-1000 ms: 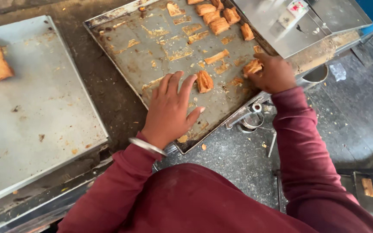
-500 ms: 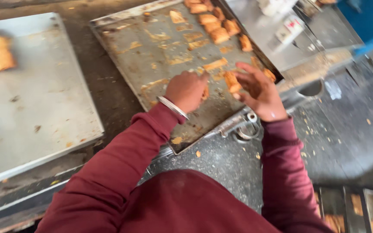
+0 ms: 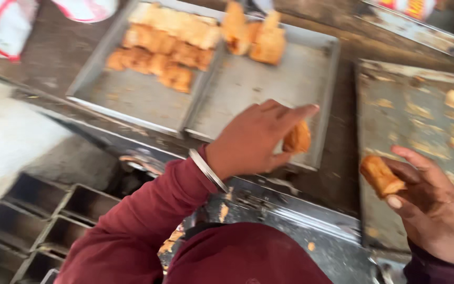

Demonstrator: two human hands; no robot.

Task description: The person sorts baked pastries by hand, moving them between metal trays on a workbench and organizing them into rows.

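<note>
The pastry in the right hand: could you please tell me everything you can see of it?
The pastry is a small oblong baked piece, golden-orange with a browner crust along its edges; it looks flaky, though motion blur softens the detail. It lies tilted across the fingers of the right hand, pinched under the thumb, its far end poking out to the left. It is held in the air over the near left edge of the greasy, crumb-flecked baking tray, touching nothing but the hand.
</note>
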